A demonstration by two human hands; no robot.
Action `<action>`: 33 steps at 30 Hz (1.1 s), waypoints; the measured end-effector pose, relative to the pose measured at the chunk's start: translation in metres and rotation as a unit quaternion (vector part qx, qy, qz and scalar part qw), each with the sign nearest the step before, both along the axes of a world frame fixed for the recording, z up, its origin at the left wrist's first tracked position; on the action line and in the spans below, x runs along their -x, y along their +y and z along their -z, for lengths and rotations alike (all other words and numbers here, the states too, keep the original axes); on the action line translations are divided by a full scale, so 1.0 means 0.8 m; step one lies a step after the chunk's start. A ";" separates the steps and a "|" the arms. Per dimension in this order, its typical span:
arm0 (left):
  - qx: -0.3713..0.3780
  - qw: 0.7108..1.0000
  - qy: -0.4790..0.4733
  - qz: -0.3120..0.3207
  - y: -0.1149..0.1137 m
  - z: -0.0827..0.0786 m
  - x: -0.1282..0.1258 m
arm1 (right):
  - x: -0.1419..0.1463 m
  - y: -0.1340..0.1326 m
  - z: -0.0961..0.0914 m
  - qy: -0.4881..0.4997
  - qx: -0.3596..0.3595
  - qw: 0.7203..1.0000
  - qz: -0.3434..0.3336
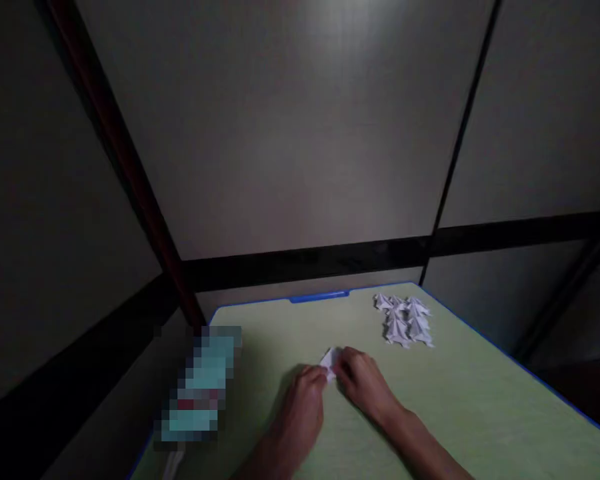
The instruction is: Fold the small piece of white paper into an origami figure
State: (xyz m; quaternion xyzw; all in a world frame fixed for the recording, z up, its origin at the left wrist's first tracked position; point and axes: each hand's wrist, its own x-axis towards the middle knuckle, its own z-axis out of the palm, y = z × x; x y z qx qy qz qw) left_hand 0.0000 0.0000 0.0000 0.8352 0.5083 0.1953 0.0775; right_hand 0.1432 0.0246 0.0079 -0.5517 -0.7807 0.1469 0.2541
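A small piece of white folded paper (331, 361) lies on the green table (480, 393), pinched between both my hands. My left hand (303, 403) grips its left side with the fingertips. My right hand (364, 380) holds its right side, fingers curled over it. Most of the paper is hidden under my fingers. A pile of several finished white folded paper figures (404, 320) sits at the far right of the table, apart from my hands.
The table has a blue rim (320, 297) and stands in a corner of grey wall panels with dark strips. A blurred, pixelated teal object (200, 387) lies at the table's left edge.
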 end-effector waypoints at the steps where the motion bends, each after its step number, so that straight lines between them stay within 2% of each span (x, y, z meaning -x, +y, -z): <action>1: 0.003 1.000 0.014 -0.007 -0.001 0.003 0.000 | 0.000 0.000 0.000 0.000 0.000 1.000 0.000; 4: 0.012 0.999 0.047 -0.017 -0.005 0.005 0.000 | 0.002 0.001 0.002 0.003 0.000 1.000 0.002; 11: 0.042 0.993 0.108 0.000 -0.015 -0.014 -0.001 | 0.002 0.002 0.006 0.026 0.002 1.000 0.008; 19: 0.029 0.986 0.163 0.031 -0.016 -0.010 -0.003 | -0.004 0.009 0.003 0.082 0.013 0.996 -0.014; 23: -0.008 0.987 0.156 0.038 -0.017 -0.012 -0.003 | -0.015 0.016 0.001 0.121 0.037 0.991 -0.054; 27: -0.068 0.988 0.121 0.073 -0.017 -0.010 -0.002 | -0.021 0.018 0.003 0.149 0.040 0.985 -0.076; 33: -0.068 0.989 0.099 0.092 -0.015 -0.007 0.000 | -0.023 0.020 0.009 0.157 0.023 0.985 -0.066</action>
